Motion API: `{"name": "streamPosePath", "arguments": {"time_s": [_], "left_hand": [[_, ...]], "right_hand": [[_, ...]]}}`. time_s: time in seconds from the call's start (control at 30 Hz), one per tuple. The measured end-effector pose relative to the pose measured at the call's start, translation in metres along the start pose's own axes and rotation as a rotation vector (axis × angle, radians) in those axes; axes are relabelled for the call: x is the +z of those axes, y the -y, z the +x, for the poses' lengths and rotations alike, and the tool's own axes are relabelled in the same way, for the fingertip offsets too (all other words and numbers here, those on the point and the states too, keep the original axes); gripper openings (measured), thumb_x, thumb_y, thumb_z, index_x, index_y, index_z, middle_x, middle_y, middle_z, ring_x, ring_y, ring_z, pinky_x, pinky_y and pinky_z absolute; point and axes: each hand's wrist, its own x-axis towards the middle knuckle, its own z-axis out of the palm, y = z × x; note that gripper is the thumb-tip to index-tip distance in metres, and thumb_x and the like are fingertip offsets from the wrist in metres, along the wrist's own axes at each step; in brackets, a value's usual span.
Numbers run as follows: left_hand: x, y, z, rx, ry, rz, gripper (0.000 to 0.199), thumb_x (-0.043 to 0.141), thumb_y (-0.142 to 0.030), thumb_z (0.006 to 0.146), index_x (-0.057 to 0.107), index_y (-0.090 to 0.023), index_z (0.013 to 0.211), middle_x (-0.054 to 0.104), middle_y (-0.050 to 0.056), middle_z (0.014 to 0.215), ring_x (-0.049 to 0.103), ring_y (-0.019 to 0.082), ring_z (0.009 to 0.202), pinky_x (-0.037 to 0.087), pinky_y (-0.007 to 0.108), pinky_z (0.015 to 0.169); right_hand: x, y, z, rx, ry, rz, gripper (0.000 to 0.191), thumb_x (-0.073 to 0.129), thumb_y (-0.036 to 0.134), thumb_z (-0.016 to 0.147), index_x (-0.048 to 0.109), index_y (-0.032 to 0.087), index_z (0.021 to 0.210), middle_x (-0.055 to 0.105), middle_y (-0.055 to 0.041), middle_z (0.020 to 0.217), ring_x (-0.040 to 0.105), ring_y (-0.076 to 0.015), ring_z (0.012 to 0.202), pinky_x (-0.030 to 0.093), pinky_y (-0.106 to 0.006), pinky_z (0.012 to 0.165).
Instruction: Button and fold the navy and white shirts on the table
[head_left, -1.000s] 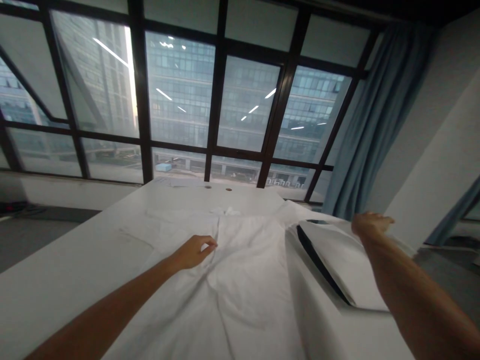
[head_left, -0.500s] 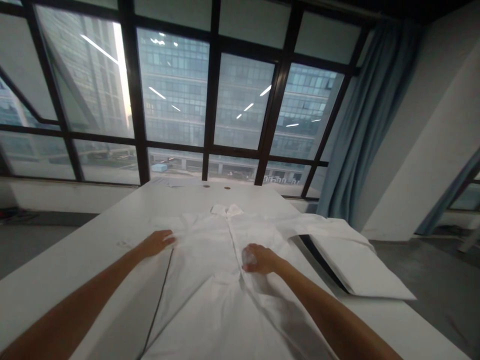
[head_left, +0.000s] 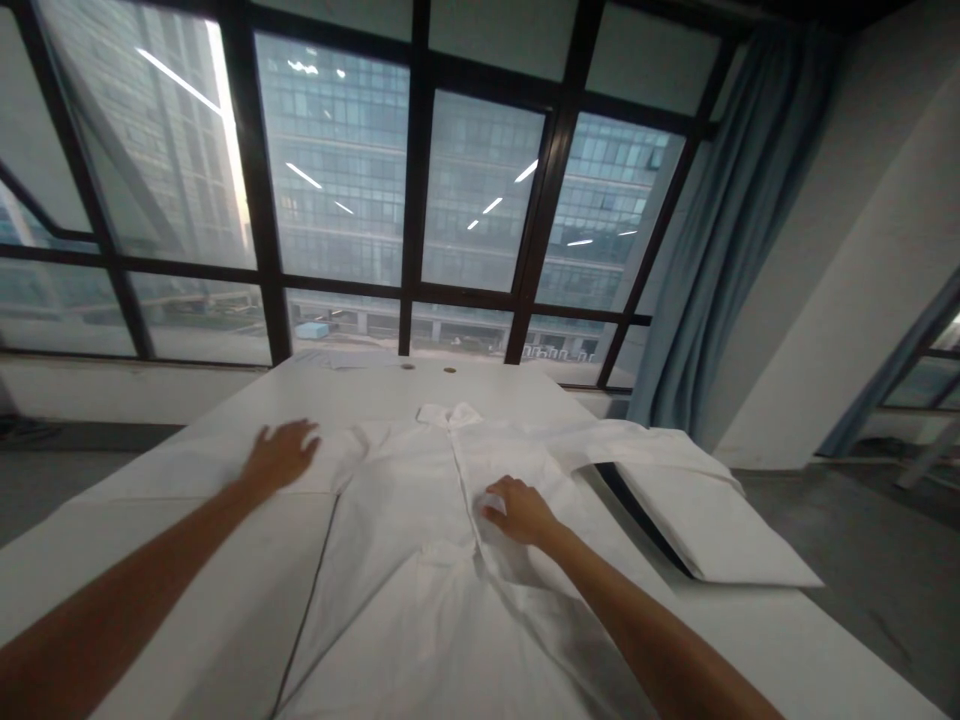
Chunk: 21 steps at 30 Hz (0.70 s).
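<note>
A white shirt [head_left: 390, 520] lies spread on a white table, its collar [head_left: 448, 414] pointing toward the window. My left hand [head_left: 281, 455] is over the sleeve on the left, with its fingers apart and nothing seen in them. Near the shirt's front seam, right of the middle, my right hand [head_left: 519, 510] is curled with thumb and fingers around something whitish and small, too blurred to name. The sleeve on the right reaches over a white folder-like object [head_left: 727, 520] with a dark inner edge.
The white table [head_left: 517, 385] extends to the windows, with two small round discs [head_left: 449, 370] and thin sheets [head_left: 337, 359] at its far end. A blue curtain [head_left: 701, 230] hangs at the right, beside a pale pillar [head_left: 817, 290].
My left hand has moved left and away from me, off the shirt's side, and its fingers have spread. The left sleeve now lies stretched out to the left. My right hand has barely moved.
</note>
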Motion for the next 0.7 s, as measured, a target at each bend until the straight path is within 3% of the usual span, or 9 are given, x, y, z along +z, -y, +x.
{"name": "streamPosePath", "arguments": {"time_s": [0.07, 0.13, 0.23, 0.37, 0.47, 0.53, 0.6, 0.7], "left_hand": [[0.042, -0.032, -0.001, 0.032, 0.185, 0.074, 0.054, 0.033, -0.051, 0.092, 0.051, -0.018, 0.131, 0.05, 0.013, 0.141, 0.043, 0.031, 0.13, 0.027, 0.057, 0.107], [0.072, -0.047, 0.0, 0.009, 0.337, 0.109, 0.061, 0.032, -0.056, 0.091, 0.042, -0.023, 0.141, 0.035, 0.012, 0.151, 0.033, 0.034, 0.137, 0.024, 0.064, 0.106], [0.093, -0.034, 0.01, -0.043, 0.46, 0.192, 0.071, 0.028, -0.064, 0.088, 0.031, -0.026, 0.148, 0.02, 0.008, 0.157, 0.017, 0.038, 0.143, 0.018, 0.072, 0.102], [0.102, 0.011, 0.042, -0.084, 0.448, 0.248, 0.072, 0.026, -0.067, 0.086, 0.029, -0.031, 0.148, 0.015, 0.005, 0.159, 0.011, 0.04, 0.143, 0.015, 0.074, 0.101], [0.107, 0.027, 0.069, -0.119, 0.445, 0.269, 0.07, 0.026, -0.065, 0.088, 0.028, -0.031, 0.149, 0.016, 0.005, 0.158, 0.013, 0.039, 0.143, 0.015, 0.072, 0.103], [0.106, 0.022, 0.082, -0.119, 0.398, 0.315, 0.067, 0.03, -0.061, 0.089, 0.034, -0.027, 0.147, 0.023, 0.009, 0.157, 0.016, 0.038, 0.142, 0.013, 0.069, 0.105], [0.101, 0.003, 0.086, -0.077, 0.296, 0.377, 0.059, 0.037, -0.049, 0.091, 0.044, -0.02, 0.142, 0.032, 0.014, 0.153, 0.024, 0.038, 0.14, 0.014, 0.064, 0.107], [0.083, -0.043, 0.068, 0.085, 0.184, 0.351, 0.042, 0.039, -0.034, 0.092, 0.059, -0.013, 0.124, 0.052, 0.018, 0.135, 0.045, 0.032, 0.125, 0.032, 0.049, 0.102]], "right_hand": [[0.006, -0.004, 0.019, 0.056, 0.016, -0.025, 0.053, 0.048, 0.051, 0.089, 0.051, 0.023, 0.135, 0.046, -0.015, 0.141, 0.044, -0.0325, 0.126, 0.035, -0.047, 0.1], [0.013, -0.009, 0.037, 0.127, 0.071, -0.027, 0.068, 0.045, 0.063, 0.086, 0.041, 0.025, 0.142, 0.033, -0.0155, 0.15, 0.031, -0.0378, 0.135, 0.027, -0.057, 0.103], [0.023, -0.015, 0.061, 0.183, 0.162, -0.005, 0.086, 0.04, 0.077, 0.078, 0.03, 0.027, 0.148, 0.02, -0.014, 0.156, 0.018, -0.0422, 0.14, 0.02, -0.067, 0.102], [0.036, -0.006, 0.098, 0.169, 0.196, 0.04, 0.102, 0.036, 0.088, 0.069, 0.022, 0.028, 0.151, 0.009, -0.0127, 0.159, 0.007, -0.0432, 0.142, 0.014, -0.071, 0.102], [0.043, 0.007, 0.127, 0.198, 0.19, 0.041, 0.104, 0.026, 0.089, 0.07, 0.016, 0.026, 0.152, 0.003, -0.0129, 0.159, 0.001, -0.0432, 0.142, 0.008, -0.072, 0.101], [0.046, 0.014, 0.142, 0.209, 0.166, 0.026, 0.1, 0.02, 0.087, 0.075, 0.015, 0.024, 0.153, 0.002, -0.0129, 0.159, -0.001, -0.0417, 0.143, 0.006, -0.071, 0.102], [0.046, 0.019, 0.15, 0.208, 0.113, 0.002, 0.093, 0.018, 0.082, 0.08, 0.017, 0.023, 0.152, 0.006, -0.0139, 0.159, 0.002, -0.0397, 0.143, 0.006, -0.067, 0.105], [0.043, 0.024, 0.145, 0.18, -0.068, -0.07, 0.076, 0.026, 0.066, 0.09, 0.028, 0.017, 0.149, 0.024, -0.018, 0.154, 0.018, -0.0352, 0.141, 0.013, -0.058, 0.108]]}}
